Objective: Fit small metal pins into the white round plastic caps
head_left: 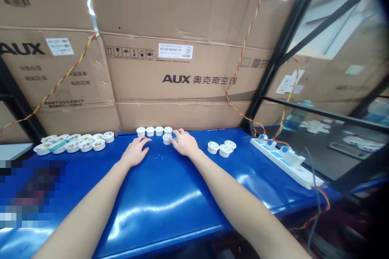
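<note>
My left hand (pixel 135 151) rests on the blue tabletop with its fingers stretched forward and slightly apart, holding nothing. Just beyond it stands a row of small white round cups (pixel 150 131), set against the cardboard. My right hand (pixel 185 143) is at the right end of this row, its thumb and fingers closed at the side of a small white cup (pixel 167 139) that stands in front of the row. The fingers partly hide the grip. A few tiny thin bits (pixel 159 156) lie on the table between my hands.
At far left, several open white cups (pixel 72 147) contain brownish pieces; a teal strip (pixel 57 146) lies across some. Three white cups (pixel 225 151) stand to the right of my right hand. A power strip (pixel 282 161) with cords edges the table. Large cardboard boxes (pixel 182 113) wall the back.
</note>
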`<state>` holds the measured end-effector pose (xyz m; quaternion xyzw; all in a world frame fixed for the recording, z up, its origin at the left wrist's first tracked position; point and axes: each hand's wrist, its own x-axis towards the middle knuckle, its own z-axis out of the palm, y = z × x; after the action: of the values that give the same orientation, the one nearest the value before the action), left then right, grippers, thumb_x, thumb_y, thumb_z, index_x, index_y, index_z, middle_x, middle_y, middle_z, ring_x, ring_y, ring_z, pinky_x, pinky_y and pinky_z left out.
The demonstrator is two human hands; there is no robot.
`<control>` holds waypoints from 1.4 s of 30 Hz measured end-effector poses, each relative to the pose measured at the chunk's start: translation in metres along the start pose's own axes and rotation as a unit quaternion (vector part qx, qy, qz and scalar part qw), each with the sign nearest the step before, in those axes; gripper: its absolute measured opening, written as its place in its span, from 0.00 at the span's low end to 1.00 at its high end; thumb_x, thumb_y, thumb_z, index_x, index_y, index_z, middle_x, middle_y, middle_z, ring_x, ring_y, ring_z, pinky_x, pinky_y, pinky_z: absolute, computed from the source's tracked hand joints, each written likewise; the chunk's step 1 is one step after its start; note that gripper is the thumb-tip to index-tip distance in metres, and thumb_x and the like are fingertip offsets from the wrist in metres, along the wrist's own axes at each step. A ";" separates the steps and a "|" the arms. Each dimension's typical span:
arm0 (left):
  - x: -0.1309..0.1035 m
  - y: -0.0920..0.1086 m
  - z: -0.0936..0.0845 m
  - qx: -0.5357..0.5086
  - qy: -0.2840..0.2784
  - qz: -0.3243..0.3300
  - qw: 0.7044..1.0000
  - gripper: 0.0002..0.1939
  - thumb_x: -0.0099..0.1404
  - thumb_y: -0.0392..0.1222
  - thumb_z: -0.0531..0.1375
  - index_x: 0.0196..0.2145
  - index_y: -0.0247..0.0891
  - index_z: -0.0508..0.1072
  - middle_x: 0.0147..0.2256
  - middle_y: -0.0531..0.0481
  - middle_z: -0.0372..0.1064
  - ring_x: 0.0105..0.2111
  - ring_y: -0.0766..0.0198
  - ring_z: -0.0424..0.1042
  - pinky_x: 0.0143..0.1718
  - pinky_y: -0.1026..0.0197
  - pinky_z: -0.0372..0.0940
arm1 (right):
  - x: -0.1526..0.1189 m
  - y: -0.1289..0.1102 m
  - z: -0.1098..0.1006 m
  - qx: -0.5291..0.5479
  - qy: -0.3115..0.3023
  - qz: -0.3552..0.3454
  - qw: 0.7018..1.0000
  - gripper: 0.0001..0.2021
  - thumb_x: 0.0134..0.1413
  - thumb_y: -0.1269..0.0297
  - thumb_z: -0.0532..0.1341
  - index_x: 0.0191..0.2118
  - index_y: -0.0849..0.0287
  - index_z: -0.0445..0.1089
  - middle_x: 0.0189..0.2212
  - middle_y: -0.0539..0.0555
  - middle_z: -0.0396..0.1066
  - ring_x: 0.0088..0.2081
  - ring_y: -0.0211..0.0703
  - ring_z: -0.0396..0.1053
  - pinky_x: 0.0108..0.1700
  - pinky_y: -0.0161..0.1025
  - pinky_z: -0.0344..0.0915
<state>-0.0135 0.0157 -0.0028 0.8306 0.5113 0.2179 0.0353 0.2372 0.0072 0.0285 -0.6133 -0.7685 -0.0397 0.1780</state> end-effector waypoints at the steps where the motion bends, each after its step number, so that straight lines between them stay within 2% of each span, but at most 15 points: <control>1: 0.000 0.000 0.000 -0.001 0.000 0.001 1.000 0.20 0.67 0.44 0.50 0.56 0.46 0.66 0.58 0.46 0.60 0.59 0.50 0.58 0.58 0.46 0.57 | -0.001 0.002 0.000 0.004 -0.013 0.023 1.000 0.23 0.64 0.47 0.47 0.58 0.51 0.61 0.53 0.60 0.64 0.50 0.53 0.66 0.48 0.45 0.62; 4: 0.001 -0.001 0.001 -0.005 0.003 0.012 1.000 0.20 0.68 0.43 0.50 0.56 0.47 0.66 0.58 0.46 0.60 0.59 0.51 0.59 0.58 0.47 0.57 | -0.003 0.005 0.004 0.020 -0.043 0.017 0.999 0.23 0.64 0.47 0.48 0.59 0.51 0.60 0.52 0.59 0.66 0.47 0.53 0.69 0.47 0.45 0.63; 6: 0.001 -0.001 0.001 -0.011 0.004 0.020 1.000 0.21 0.68 0.43 0.49 0.57 0.47 0.65 0.58 0.47 0.60 0.58 0.51 0.59 0.58 0.47 0.57 | -0.002 0.004 0.009 0.035 -0.049 -0.034 0.998 0.22 0.64 0.52 0.51 0.61 0.51 0.58 0.54 0.59 0.65 0.48 0.52 0.69 0.48 0.44 0.63; 9: 0.001 0.000 0.001 -0.017 0.008 0.029 0.999 0.21 0.68 0.42 0.50 0.57 0.47 0.65 0.58 0.48 0.61 0.58 0.51 0.60 0.58 0.46 0.57 | 0.001 0.000 0.017 0.060 -0.048 -0.103 0.992 0.21 0.64 0.59 0.51 0.61 0.49 0.58 0.58 0.57 0.61 0.52 0.50 0.66 0.51 0.42 0.62; 14: 0.000 0.004 -0.001 -0.032 0.001 0.044 0.999 0.26 0.67 0.40 0.51 0.63 0.49 0.57 0.62 0.48 0.56 0.60 0.51 0.57 0.59 0.46 0.56 | 0.006 0.000 0.025 0.125 -0.041 -0.138 0.982 0.21 0.64 0.58 0.52 0.61 0.49 0.59 0.60 0.56 0.59 0.55 0.49 0.63 0.54 0.43 0.61; 17: 0.001 0.005 -0.001 -0.031 -0.010 0.048 0.998 0.25 0.66 0.41 0.51 0.60 0.49 0.60 0.63 0.49 0.55 0.61 0.51 0.56 0.60 0.45 0.55 | 0.008 0.004 0.027 0.169 -0.037 -0.130 0.976 0.23 0.61 0.58 0.56 0.61 0.54 0.58 0.59 0.58 0.61 0.58 0.48 0.61 0.57 0.43 0.58; 20: 0.002 0.003 -0.001 -0.043 0.013 0.046 0.998 0.21 0.64 0.43 0.54 0.54 0.43 0.65 0.60 0.45 0.59 0.59 0.50 0.59 0.58 0.47 0.56 | 0.007 0.010 0.028 0.186 -0.041 -0.078 0.978 0.26 0.57 0.58 0.60 0.60 0.57 0.59 0.54 0.59 0.67 0.54 0.49 0.65 0.56 0.43 0.59; 23: 0.001 0.004 -0.004 -0.061 0.036 0.025 0.997 0.15 0.62 0.48 0.56 0.45 0.40 0.66 0.51 0.44 0.67 0.52 0.50 0.66 0.52 0.50 0.61 | 0.006 0.013 0.027 0.191 -0.043 -0.036 0.980 0.28 0.53 0.54 0.63 0.59 0.55 0.61 0.49 0.58 0.70 0.51 0.50 0.67 0.52 0.43 0.61; 25: -0.001 0.006 -0.006 -0.068 0.033 0.001 0.997 0.13 0.62 0.50 0.56 0.41 0.41 0.66 0.44 0.46 0.71 0.45 0.52 0.70 0.47 0.52 0.63 | 0.005 0.013 0.025 0.188 -0.043 -0.025 0.981 0.29 0.51 0.53 0.65 0.58 0.54 0.63 0.48 0.57 0.71 0.50 0.50 0.67 0.52 0.43 0.61; 28: -0.002 0.009 -0.009 -0.081 0.019 -0.024 0.996 0.16 0.62 0.52 0.56 0.44 0.42 0.65 0.42 0.48 0.72 0.41 0.53 0.72 0.43 0.55 0.64 | 0.004 0.013 0.024 0.180 -0.047 -0.021 0.982 0.30 0.48 0.52 0.66 0.58 0.54 0.64 0.47 0.57 0.71 0.48 0.51 0.68 0.50 0.43 0.61; 33: -0.001 0.010 -0.008 -0.055 -0.007 -0.041 0.998 0.29 0.63 0.54 0.55 0.59 0.44 0.59 0.52 0.42 0.68 0.51 0.48 0.68 0.51 0.50 0.61 | 0.004 0.012 0.026 0.181 -0.047 -0.022 0.982 0.31 0.48 0.52 0.67 0.58 0.53 0.63 0.45 0.57 0.71 0.48 0.51 0.67 0.49 0.43 0.61; 36: -0.001 0.010 -0.007 -0.032 -0.027 -0.047 0.998 0.29 0.64 0.56 0.53 0.60 0.45 0.60 0.51 0.41 0.68 0.52 0.46 0.67 0.52 0.47 0.60 | 0.004 0.011 0.027 0.188 -0.040 -0.029 0.981 0.31 0.47 0.52 0.67 0.57 0.53 0.65 0.46 0.57 0.71 0.48 0.51 0.68 0.49 0.44 0.62; 40: -0.001 0.011 -0.008 -0.033 -0.028 -0.036 0.998 0.29 0.64 0.56 0.53 0.60 0.45 0.61 0.52 0.43 0.68 0.52 0.47 0.66 0.53 0.49 0.60 | 0.002 0.010 0.026 0.244 -0.044 -0.082 0.965 0.26 0.47 0.53 0.67 0.53 0.54 0.68 0.47 0.54 0.72 0.47 0.48 0.70 0.50 0.42 0.63; 42: -0.001 0.011 -0.008 -0.032 -0.029 -0.031 0.999 0.29 0.64 0.56 0.53 0.60 0.45 0.61 0.52 0.43 0.68 0.53 0.47 0.66 0.53 0.49 0.60 | 0.002 0.011 0.025 0.266 -0.029 -0.087 0.960 0.25 0.48 0.53 0.67 0.53 0.54 0.68 0.48 0.54 0.73 0.47 0.47 0.70 0.50 0.41 0.63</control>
<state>-0.0081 0.0077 0.0075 0.8188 0.5282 0.2087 0.0838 0.2415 0.0186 0.0041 -0.4756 -0.8064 0.1690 0.3081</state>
